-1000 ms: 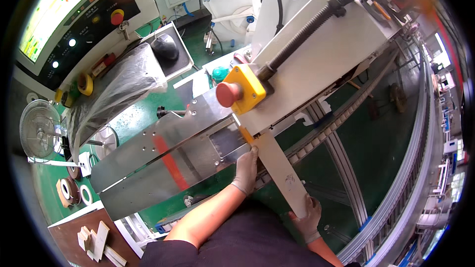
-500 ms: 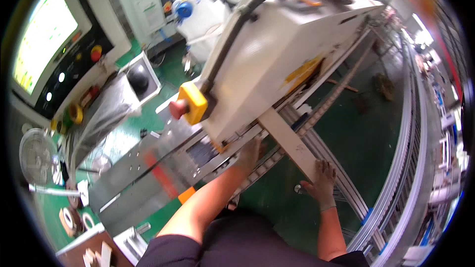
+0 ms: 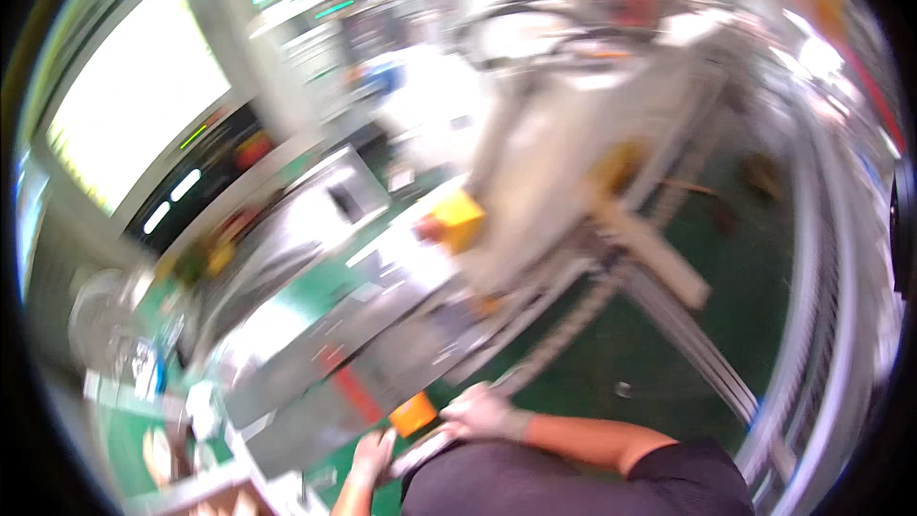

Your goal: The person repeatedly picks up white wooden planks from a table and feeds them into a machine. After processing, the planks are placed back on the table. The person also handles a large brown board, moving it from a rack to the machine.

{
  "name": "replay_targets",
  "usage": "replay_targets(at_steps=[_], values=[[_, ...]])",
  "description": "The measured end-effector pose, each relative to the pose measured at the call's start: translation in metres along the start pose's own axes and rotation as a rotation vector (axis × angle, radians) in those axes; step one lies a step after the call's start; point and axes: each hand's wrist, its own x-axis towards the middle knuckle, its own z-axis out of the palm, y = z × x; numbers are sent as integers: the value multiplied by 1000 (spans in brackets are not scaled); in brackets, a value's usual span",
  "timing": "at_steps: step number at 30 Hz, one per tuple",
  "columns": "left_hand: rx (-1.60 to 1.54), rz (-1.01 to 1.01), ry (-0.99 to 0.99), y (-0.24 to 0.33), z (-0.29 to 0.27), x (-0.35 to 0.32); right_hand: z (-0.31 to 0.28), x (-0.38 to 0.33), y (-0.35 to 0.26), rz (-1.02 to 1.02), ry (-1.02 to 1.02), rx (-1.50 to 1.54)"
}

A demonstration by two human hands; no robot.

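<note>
My right hand (image 3: 482,413), in a pale glove, has come across to the near edge of the machine bed, its fingers closed on a pale strip (image 3: 422,453) held just in front of my body. On the strip's left end is my left hand (image 3: 371,459), lower down, its fingers seemingly curled round it. Blur hides the strip's material and exact grip. Beside both hands is an orange block (image 3: 413,414) at the bed's edge. Away to the right, a long flat board (image 3: 664,256) sticks out from beneath the white machine housing (image 3: 544,182), with no hand on it.
A yellow box with a red button (image 3: 454,220) hangs at the housing's near end. The grey metal bed (image 3: 306,420) with a red stripe stretches left. Metal rails (image 3: 693,344) run across the right, above green floor. A bright screen (image 3: 143,96) stands far left.
Both hands have left the machine and the board and moved left and nearer, onto the pale strip. My view has swung left, so the scene appears shifted right and blurred.
</note>
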Motion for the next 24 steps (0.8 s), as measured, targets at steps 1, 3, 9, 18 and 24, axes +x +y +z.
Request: replay_targets(at_steps=[1, 3, 9, 18, 24], values=[[-12, -122, -16, -17, -16, -16, -7, 14, -21, 74, -140, 16], [-115, -114, 173, -98, -15, -28, 2, 34, -42, 160, -235, -86], [-1248, -380, 727, -306, 41, -80, 42, 41, -100, 96, -6, -241], [-1832, -676, 1449, -491, -5, -173, 73, 56, -108, 182, 32, -234], [-2178, -629, 1310, -562, -69, -182, 104, 64, -121, 343, 39, -202]])
